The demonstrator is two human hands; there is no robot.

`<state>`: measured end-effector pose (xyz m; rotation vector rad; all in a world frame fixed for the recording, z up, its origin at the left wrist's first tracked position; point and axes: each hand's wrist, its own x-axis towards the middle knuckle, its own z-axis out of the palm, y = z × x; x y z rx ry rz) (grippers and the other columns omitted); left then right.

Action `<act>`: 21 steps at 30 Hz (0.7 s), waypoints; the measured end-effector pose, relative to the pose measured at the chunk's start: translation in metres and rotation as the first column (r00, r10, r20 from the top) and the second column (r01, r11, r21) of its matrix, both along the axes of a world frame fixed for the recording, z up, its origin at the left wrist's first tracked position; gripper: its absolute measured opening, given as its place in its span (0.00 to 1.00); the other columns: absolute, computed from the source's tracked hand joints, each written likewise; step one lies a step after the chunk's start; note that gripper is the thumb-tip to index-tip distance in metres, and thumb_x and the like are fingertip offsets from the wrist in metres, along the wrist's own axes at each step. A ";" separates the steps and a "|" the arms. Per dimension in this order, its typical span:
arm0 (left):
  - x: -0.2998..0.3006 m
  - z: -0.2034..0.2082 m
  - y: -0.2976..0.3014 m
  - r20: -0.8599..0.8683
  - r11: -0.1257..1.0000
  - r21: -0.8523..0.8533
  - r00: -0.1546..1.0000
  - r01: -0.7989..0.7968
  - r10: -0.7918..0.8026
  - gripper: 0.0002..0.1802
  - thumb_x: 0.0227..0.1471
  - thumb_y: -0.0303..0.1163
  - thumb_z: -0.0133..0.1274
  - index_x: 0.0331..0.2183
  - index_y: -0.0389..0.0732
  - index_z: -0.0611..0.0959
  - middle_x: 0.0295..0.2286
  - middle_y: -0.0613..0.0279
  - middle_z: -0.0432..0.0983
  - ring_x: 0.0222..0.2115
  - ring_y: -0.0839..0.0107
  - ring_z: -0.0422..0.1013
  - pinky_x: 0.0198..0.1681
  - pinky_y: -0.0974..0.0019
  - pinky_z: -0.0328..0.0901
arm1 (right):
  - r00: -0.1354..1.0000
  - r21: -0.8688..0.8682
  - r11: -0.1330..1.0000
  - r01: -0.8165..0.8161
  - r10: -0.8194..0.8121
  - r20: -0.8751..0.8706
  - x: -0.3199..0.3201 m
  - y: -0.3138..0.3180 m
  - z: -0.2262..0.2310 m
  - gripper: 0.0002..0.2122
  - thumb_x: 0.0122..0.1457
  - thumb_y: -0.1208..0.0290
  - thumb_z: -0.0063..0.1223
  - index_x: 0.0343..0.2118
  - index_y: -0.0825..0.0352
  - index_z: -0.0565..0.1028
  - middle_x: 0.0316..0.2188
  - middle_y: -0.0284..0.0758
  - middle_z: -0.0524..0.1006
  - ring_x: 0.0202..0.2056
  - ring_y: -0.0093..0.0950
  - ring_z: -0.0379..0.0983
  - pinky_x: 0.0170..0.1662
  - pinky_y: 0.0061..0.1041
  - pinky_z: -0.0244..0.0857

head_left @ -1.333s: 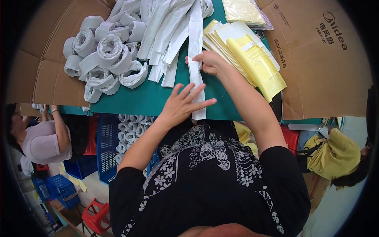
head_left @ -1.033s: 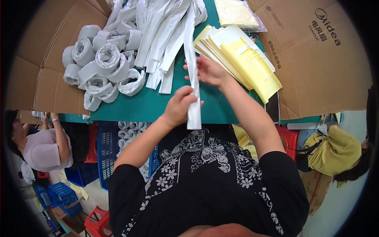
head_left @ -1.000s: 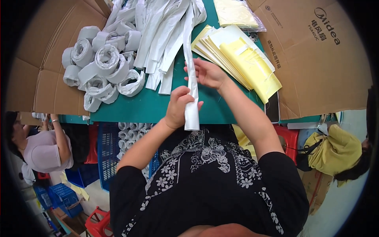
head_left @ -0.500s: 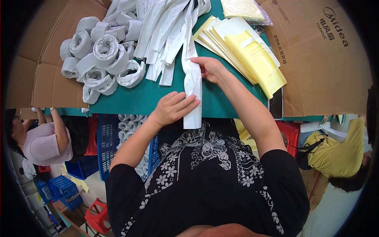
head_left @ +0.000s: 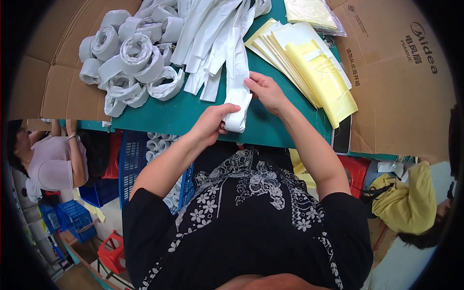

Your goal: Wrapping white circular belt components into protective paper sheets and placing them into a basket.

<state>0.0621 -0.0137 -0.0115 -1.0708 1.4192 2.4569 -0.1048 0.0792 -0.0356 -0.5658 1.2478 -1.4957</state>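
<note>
A long white strip (head_left: 236, 67), perhaps plastic or coated cloth, runs down the green table toward me, its near end folded back over itself. My left hand (head_left: 212, 122) grips the folded end, thumb on top and fingers curled beneath. At the strip's right edge, my right hand (head_left: 267, 92) pinches it between thumb and fingers, just above the fold. More flat white strips (head_left: 200, 36) lie in a bundle beyond my hands. To their left is a heap of white rolled strips (head_left: 133, 58), coiled into rings.
Yellow and white sheets (head_left: 314, 72) lie fanned at the right, with a plastic-wrapped yellow pack (head_left: 311, 13) behind. Cardboard walls (head_left: 386, 92) flank the green table (head_left: 169, 116). A blue crate (head_left: 131, 166) holding white rolls stands below the edge. People sit on both sides.
The strip's near end, hanging flat past the table edge before, is now folded up over itself. My left hand has gone from lying flat to gripping the fold.
</note>
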 end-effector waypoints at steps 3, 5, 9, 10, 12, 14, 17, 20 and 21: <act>-0.005 0.004 -0.010 0.011 0.971 0.239 0.999 0.027 -0.031 0.14 0.46 0.37 0.51 0.34 0.39 0.77 0.23 0.67 0.74 0.19 0.79 0.68 0.16 0.76 0.54 | 0.972 -0.087 0.995 -0.049 0.028 -0.233 -0.002 0.007 -0.007 0.15 0.60 0.72 0.43 0.49 0.70 0.69 0.38 0.30 0.75 0.38 0.18 0.70 0.41 0.18 0.64; -0.007 0.002 -0.016 -0.005 0.935 0.351 0.999 0.042 -0.043 0.14 0.45 0.37 0.51 0.34 0.40 0.77 0.23 0.67 0.74 0.18 0.79 0.68 0.14 0.77 0.51 | 0.905 -0.118 0.977 -0.178 0.115 -0.410 -0.006 0.016 -0.006 0.17 0.58 0.72 0.46 0.49 0.72 0.68 0.41 0.33 0.74 0.40 0.19 0.69 0.44 0.20 0.63; -0.021 0.015 -0.005 0.023 0.890 0.455 1.000 0.004 -0.016 0.15 0.51 0.41 0.48 0.34 0.39 0.77 0.26 0.65 0.75 0.19 0.79 0.69 0.13 0.77 0.57 | 0.679 -0.083 0.946 -0.312 0.161 -0.716 -0.011 0.035 -0.003 0.14 0.52 0.65 0.54 0.40 0.66 0.75 0.21 0.33 0.74 0.23 0.16 0.65 0.26 0.19 0.61; -0.026 0.022 0.001 0.113 0.912 0.387 0.989 -0.136 0.100 0.17 0.54 0.44 0.46 0.34 0.39 0.77 0.26 0.65 0.75 0.19 0.78 0.70 0.13 0.77 0.60 | 0.680 -0.080 0.948 -0.308 0.160 -0.716 -0.009 0.037 -0.001 0.14 0.52 0.65 0.54 0.40 0.66 0.75 0.21 0.33 0.74 0.23 0.16 0.65 0.26 0.19 0.61; -0.026 0.019 0.000 0.092 0.906 0.405 0.991 -0.123 0.093 0.20 0.56 0.46 0.43 0.36 0.38 0.76 0.28 0.64 0.76 0.21 0.78 0.71 0.15 0.76 0.63 | 0.608 0.091 0.985 -0.148 0.163 -0.777 0.004 0.040 0.013 0.11 0.51 0.63 0.56 0.33 0.65 0.78 0.15 0.32 0.70 0.19 0.15 0.62 0.23 0.19 0.58; -0.017 -0.006 -0.015 -0.173 0.850 0.514 0.984 0.115 -0.029 0.25 0.58 0.50 0.38 0.39 0.37 0.75 0.31 0.62 0.76 0.24 0.79 0.72 0.20 0.75 0.66 | 0.688 0.071 0.996 -0.057 0.091 -0.720 0.016 0.041 0.017 0.12 0.53 0.66 0.56 0.32 0.72 0.78 0.18 0.28 0.76 0.22 0.15 0.68 0.28 0.17 0.62; -0.001 -0.025 -0.021 -0.433 0.967 -0.205 0.871 0.155 -0.231 0.26 0.56 0.50 0.41 0.43 0.36 0.75 0.34 0.61 0.74 0.27 0.76 0.70 0.28 0.71 0.65 | 0.972 0.156 0.966 0.205 -0.182 -0.150 0.024 0.044 -0.014 0.11 0.57 0.65 0.51 0.30 0.69 0.78 0.23 0.32 0.77 0.22 0.18 0.70 0.28 0.18 0.63; 0.005 -0.020 -0.003 -0.290 0.103 -0.954 0.769 -0.283 -0.570 0.25 0.41 0.39 0.60 0.41 0.36 0.76 0.42 0.55 0.68 0.39 0.61 0.67 0.41 0.62 0.64 | 0.894 0.330 0.907 0.263 -0.358 0.271 0.038 0.045 -0.001 0.14 0.59 0.61 0.48 0.35 0.69 0.76 0.28 0.32 0.77 0.28 0.22 0.72 0.31 0.22 0.65; 0.005 -0.020 0.000 -0.191 -0.134 -0.931 0.766 -0.340 -0.614 0.26 0.37 0.36 0.62 0.40 0.37 0.77 0.43 0.55 0.66 0.41 0.59 0.66 0.43 0.61 0.64 | 0.892 0.330 0.905 0.269 -0.363 0.269 0.044 0.046 -0.002 0.14 0.59 0.61 0.48 0.35 0.69 0.76 0.28 0.32 0.77 0.28 0.22 0.72 0.31 0.22 0.65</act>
